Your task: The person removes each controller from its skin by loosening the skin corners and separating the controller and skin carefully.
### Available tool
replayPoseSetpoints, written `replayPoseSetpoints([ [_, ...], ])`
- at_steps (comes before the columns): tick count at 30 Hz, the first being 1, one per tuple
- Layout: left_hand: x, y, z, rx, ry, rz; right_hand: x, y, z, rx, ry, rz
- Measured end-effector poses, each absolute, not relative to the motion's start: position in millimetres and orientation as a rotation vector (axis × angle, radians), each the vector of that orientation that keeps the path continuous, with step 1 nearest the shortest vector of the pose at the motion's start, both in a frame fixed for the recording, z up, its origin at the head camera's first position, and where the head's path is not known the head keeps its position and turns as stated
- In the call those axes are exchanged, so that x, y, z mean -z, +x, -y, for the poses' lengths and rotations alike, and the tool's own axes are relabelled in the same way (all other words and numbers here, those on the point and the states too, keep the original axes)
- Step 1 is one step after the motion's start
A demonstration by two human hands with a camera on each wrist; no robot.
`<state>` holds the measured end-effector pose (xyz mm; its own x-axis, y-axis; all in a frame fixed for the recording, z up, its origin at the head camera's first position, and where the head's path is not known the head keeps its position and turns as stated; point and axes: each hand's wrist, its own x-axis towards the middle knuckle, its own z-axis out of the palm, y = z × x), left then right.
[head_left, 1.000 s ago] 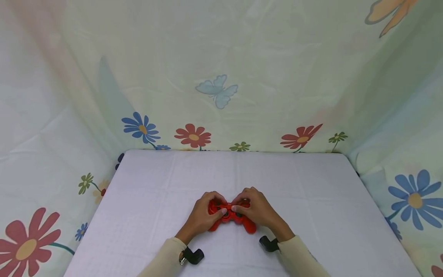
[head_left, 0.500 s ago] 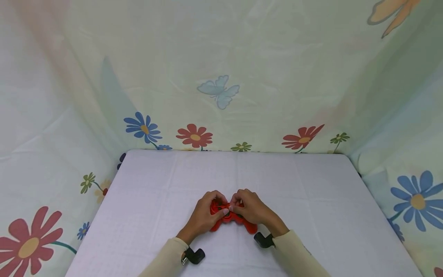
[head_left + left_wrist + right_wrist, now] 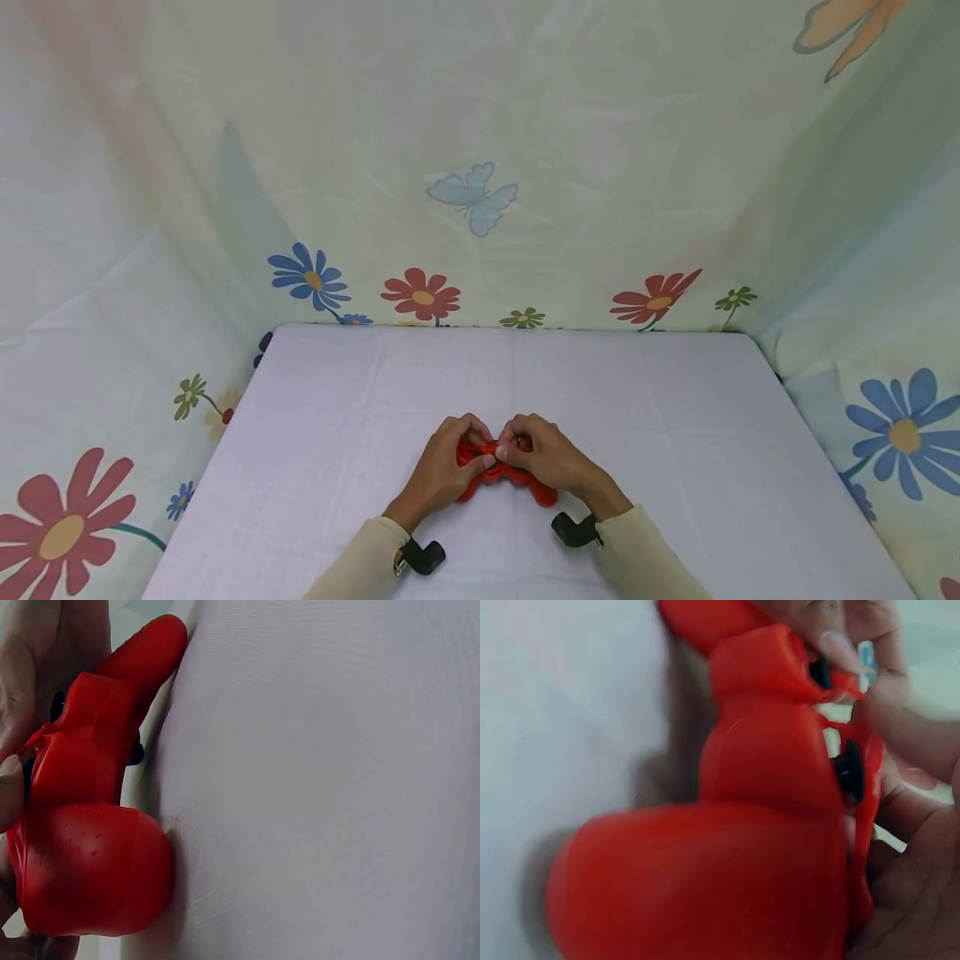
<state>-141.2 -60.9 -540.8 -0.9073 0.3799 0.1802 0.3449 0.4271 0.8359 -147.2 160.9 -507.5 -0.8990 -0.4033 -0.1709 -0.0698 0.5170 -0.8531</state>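
Here I log: left hand (image 3: 444,467) clamped on red controller (image 3: 542,492); right hand (image 3: 551,454) pinching its flap (image 3: 867,817); black thumbstick (image 3: 849,771), clear at right wrist, obscured from head.

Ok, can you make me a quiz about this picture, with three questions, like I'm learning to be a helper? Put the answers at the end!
1. Pick one. What are the left hand and the right hand holding?
a) a blue cup
b) a red game controller
c) a yellow book

2. True or false? The right hand lies flat on the table, far away from the left hand.

3. Fill in the gap. In the right wrist view, the little stick poking up from the game controller is coloured ____.

Key:
1. b
2. False: it pinches the game controller, close to the left hand.
3. black
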Motion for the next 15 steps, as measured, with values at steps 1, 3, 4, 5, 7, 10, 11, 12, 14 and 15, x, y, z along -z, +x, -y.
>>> replayPoseSetpoints([
  [1,540.6,-140.3,60.9,-1.518,0.661,-2.644,508.1,-147.0,-160.0,1.320,-0.405,-2.435],
  [3,540.3,-138.1,60.8,-1.504,0.649,-2.694,509.8,-146.6,-157.6,1.295,-0.429,-2.486],
  [4,539.2,-136.7,60.9,-1.498,0.650,-2.718,510.7,-146.3,-156.6,1.288,-0.442,-2.514],
  [5,538.2,-135.8,61.3,-1.492,0.661,-2.741,511.1,-145.8,-155.7,1.285,-0.448,-2.539],
  [7,536.0,-134.5,63.2,-1.488,0.688,-2.763,512.6,-144.6,-154.2,1.293,-0.457,-2.582],
  [10,532.5,-133.4,67.0,-1.473,0.748,-2.763,515.1,-142.9,-153.6,1.314,-0.468,-2.618],
  [11,532.2,-133.4,68.2,-1.473,0.771,-2.760,515.5,-142.2,-153.5,1.319,-0.469,-2.628],
  [12,531.7,-133.2,69.0,-1.475,0.785,-2.758,516.7,-141.7,-153.4,1.324,-0.480,-2.641],
  [14,531.2,-132.1,69.5,-1.479,0.817,-2.761,517.8,-140.6,-153.6,1.338,-0.495,-2.653],
  [15,531.1,-131.6,69.4,-1.484,0.836,-2.764,518.0,-140.1,-154.0,1.348,-0.503,-2.656],
])
